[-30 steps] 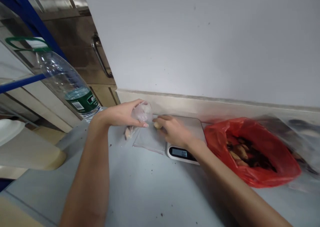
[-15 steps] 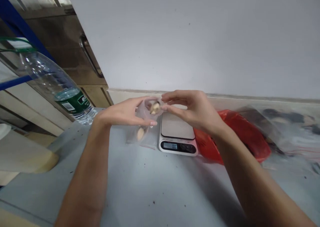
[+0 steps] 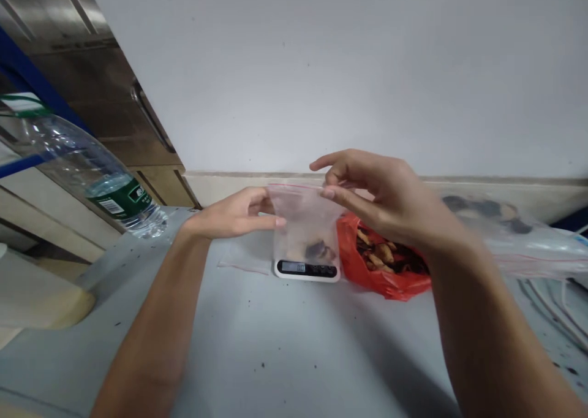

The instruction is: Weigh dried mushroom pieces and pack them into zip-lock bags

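A clear zip bag (image 3: 301, 222) with a pink-red seal line hangs upright between my hands, in front of a small white digital scale (image 3: 307, 277). Dark and pale dried slices lie at its bottom. My left hand (image 3: 241, 212) grips the bag's left side between thumb and fingers. With thumb and forefinger, my right hand (image 3: 372, 191) pinches its upper right corner. The bag covers the scale's platform; whether it touches it I cannot tell. Right of the scale sits a red plastic bag (image 3: 397, 283), open at the top, holding brown dried slices (image 3: 383, 254).
Another flat clear zip bag (image 3: 243, 258) lies left of the scale. Filled clear bags (image 3: 528, 234) lie along the wall at right, near some cables (image 3: 555, 314). A large water bottle (image 3: 114, 185) and a whitish container (image 3: 41, 289) stand at left. A white wall (image 3: 349, 68) rises behind.
The bag's mouth faced me between my hands; now the bag hangs upright before the scale. My right hand has shifted to its upper right corner. The view has turned slightly.
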